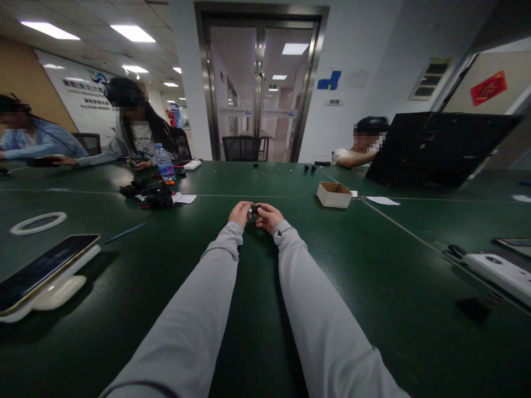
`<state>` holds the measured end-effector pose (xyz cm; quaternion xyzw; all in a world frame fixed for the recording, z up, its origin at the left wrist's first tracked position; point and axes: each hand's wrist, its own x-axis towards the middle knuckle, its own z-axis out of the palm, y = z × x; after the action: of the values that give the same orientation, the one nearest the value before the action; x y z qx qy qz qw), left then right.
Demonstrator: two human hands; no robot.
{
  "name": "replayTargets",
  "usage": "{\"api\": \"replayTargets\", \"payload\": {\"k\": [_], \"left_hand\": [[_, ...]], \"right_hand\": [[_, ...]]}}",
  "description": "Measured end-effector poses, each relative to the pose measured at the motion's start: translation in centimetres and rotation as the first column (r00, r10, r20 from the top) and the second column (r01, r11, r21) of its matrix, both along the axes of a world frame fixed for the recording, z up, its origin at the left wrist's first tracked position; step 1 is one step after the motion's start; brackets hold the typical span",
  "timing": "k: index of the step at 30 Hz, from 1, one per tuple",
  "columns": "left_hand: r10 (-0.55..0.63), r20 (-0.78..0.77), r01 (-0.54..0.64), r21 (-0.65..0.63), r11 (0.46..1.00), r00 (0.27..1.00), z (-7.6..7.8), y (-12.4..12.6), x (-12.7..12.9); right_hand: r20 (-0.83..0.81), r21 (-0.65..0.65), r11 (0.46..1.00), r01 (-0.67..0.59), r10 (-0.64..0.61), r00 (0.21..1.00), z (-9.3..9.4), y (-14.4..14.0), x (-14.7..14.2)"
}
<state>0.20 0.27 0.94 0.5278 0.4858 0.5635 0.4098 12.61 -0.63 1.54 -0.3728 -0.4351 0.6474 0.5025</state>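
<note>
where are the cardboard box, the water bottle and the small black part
cardboard box (334, 194), head view, front wall
water bottle (165, 163), head view, label
small black part (255, 209), head view, middle, between both hands

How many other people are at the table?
3: two people on the far left, one at the edge, one behind a water bottle; a third far right beside a black screen.

A wide dark green table (373, 287) is being used as the work surface. A phone (39, 271) on a white stand is being supported at the near left edge, with a white ring (38, 223) lying beyond it and a thin blue pen (124, 232) nearby. Farther back, a heap of black parts (149, 194), a water bottle (165, 162) and a small cardboard box (334, 194) are being carried. A white power strip (500, 272) is being held at the right.
</note>
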Motion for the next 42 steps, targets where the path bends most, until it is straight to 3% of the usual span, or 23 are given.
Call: {"api": "replayTargets", "payload": {"k": [8, 30, 42], "left_hand": [[0.018, -0.039, -0.017, 0.021, 1.0, 0.999, -0.3, 0.2, -0.2], [-0.013, 0.001, 0.013, -0.023, 1.0, 1.0, 1.0, -1.0, 0.2], [0.003, -0.027, -0.002, 0.022, 1.0, 1.0, 0.5, -0.7, 0.1]], "right_hand": [[0.002, -0.002, 1.0, -0.005, 0.005, 1.0, 0.1, -0.1, 0.0], [0.002, -0.002, 1.0, -0.003, 0.003, 1.0, 0.3, -0.2, 0.1], [0.005, -0.009, 1.0, -0.002, 0.002, 1.0, 0.2, -0.2, 0.0]]}}
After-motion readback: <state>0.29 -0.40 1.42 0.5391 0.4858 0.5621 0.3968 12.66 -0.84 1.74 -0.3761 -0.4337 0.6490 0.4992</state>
